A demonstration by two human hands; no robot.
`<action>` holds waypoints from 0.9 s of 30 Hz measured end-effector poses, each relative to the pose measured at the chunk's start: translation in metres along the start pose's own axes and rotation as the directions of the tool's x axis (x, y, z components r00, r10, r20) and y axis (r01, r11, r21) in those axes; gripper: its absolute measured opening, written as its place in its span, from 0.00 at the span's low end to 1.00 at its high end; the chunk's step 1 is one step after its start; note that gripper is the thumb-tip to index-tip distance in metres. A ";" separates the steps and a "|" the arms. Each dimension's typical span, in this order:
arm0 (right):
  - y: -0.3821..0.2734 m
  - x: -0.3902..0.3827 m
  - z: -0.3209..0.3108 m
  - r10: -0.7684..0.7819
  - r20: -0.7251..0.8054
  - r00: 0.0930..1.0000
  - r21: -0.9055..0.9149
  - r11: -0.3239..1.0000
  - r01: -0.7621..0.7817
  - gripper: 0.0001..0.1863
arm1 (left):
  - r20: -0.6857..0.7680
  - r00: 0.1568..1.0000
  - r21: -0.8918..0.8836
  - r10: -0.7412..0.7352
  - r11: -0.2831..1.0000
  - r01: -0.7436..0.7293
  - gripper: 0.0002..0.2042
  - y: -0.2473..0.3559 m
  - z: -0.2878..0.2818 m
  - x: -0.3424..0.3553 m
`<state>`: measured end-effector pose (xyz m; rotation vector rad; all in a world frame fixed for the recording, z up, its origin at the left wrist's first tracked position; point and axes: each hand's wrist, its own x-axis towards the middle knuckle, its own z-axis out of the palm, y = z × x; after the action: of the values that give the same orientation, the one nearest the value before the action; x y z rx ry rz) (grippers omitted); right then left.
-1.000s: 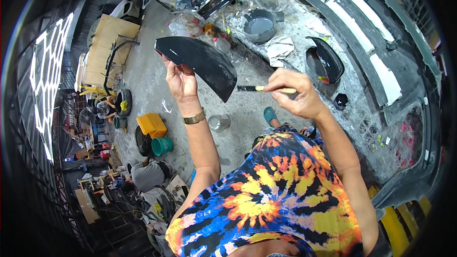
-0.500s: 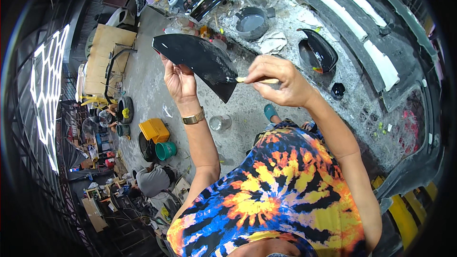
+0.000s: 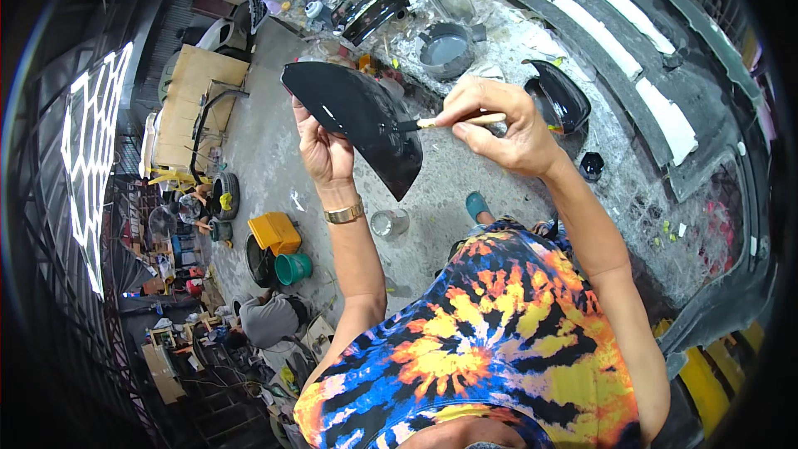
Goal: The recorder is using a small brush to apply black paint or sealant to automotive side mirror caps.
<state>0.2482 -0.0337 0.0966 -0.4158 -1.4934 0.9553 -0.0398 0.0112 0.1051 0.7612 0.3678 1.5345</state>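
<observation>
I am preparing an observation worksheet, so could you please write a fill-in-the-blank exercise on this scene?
The right hand holds the brush by its ____.
The curved panel in the left hand is ____ in colour.
The watch is worn on the ____ wrist.
The long strips on the dark part at upper right are coloured ____.
Missing words: handle; black; left; white.

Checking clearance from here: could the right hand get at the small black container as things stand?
Probably yes: nothing visible blocks the way from the right hand to the small black container, though that hand holds a brush.
</observation>
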 end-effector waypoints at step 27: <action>0.003 0.008 0.017 -0.108 0.061 0.992 -0.105 0.988 0.114 0.08 | 0.040 0.999 0.117 -0.023 0.993 0.018 0.29 -0.018 -0.010 -0.008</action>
<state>0.2294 -0.0310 0.1011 -0.3825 -1.6068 0.8061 -0.0332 0.0080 0.0847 0.8771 0.4360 1.4857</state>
